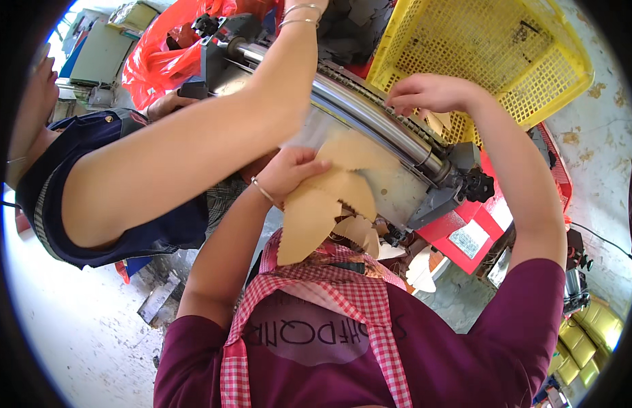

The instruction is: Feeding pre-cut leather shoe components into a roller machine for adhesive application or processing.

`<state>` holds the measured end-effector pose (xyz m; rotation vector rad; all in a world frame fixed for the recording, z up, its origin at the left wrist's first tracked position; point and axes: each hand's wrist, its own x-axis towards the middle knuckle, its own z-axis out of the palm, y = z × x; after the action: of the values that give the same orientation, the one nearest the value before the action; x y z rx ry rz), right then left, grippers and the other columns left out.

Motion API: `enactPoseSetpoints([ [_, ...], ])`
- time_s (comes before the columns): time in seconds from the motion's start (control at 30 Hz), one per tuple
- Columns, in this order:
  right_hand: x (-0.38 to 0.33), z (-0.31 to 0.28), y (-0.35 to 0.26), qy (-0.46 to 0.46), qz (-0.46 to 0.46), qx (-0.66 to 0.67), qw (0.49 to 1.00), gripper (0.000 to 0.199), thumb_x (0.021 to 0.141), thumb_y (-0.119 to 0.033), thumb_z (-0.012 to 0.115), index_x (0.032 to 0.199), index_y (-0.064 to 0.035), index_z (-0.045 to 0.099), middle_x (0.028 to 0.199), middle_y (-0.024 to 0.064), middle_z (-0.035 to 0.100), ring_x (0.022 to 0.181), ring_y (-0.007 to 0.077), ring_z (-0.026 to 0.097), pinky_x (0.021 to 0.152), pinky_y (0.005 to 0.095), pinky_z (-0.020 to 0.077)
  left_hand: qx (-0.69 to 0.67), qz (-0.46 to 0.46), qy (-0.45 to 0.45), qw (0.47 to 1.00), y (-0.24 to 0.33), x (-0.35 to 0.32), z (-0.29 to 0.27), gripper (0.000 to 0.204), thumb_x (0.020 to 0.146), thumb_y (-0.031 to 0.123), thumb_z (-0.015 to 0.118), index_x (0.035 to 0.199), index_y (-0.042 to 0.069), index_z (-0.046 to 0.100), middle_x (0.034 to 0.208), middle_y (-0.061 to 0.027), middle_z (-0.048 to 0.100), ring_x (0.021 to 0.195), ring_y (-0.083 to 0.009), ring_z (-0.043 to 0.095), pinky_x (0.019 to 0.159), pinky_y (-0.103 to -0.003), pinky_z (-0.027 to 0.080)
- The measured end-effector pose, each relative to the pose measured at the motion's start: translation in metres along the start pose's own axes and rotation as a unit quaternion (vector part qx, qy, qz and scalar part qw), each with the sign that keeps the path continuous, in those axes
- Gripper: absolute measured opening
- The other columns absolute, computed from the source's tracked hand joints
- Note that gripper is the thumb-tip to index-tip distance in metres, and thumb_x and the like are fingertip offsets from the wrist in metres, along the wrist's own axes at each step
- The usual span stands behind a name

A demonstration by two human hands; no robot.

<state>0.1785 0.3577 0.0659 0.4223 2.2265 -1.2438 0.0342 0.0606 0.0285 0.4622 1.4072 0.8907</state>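
Checked apron (pixel 386 340) at lower centre, we stand at a roller machine (pixel 377 127), our left hand (pixel 291 175) gripping tan pieces (pixel 310 212) mid-frame. Our right hand (pixel 428 94), fingers bent, is near a yellow basket (pixel 465 44), upper right; whether it grips the pale piece (pixel 438 122) below, we cannot tell. A co-worker's arm (pixel 194 166) crosses upper left.
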Motion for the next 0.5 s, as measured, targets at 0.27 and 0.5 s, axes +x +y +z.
enactPoseSetpoints([
  [0.27,0.042,0.017,0.034,0.135,-0.081,-0.073,0.985,0.030,0.091,-0.027,0.059,0.109,-0.0030,0.059,0.088,0.0016,0.060,0.080,0.0110,0.057,0.071,0.0265,0.0470,0.131,0.029,0.040,0.990,-0.008,-0.002,-0.014,0.035,0.091,0.033,0.062,0.100,-0.001,0.061,0.076,-0.0045,0.063,0.070,-0.0096,0.061,0.061,-0.027,0.049],
  [0.5,0.038,0.001,0.056,0.222,0.011,0.237,0.946,0.023,0.094,-0.024,0.056,0.106,-0.0053,0.059,0.089,0.0021,0.060,0.074,0.0084,0.057,0.065,0.0220,0.0471,0.417,0.110,0.185,0.883,0.021,0.044,0.010,0.045,0.085,0.043,0.063,0.089,-0.002,0.062,0.083,-0.0205,0.065,0.078,-0.0373,0.063,0.073,-0.042,0.050],
])
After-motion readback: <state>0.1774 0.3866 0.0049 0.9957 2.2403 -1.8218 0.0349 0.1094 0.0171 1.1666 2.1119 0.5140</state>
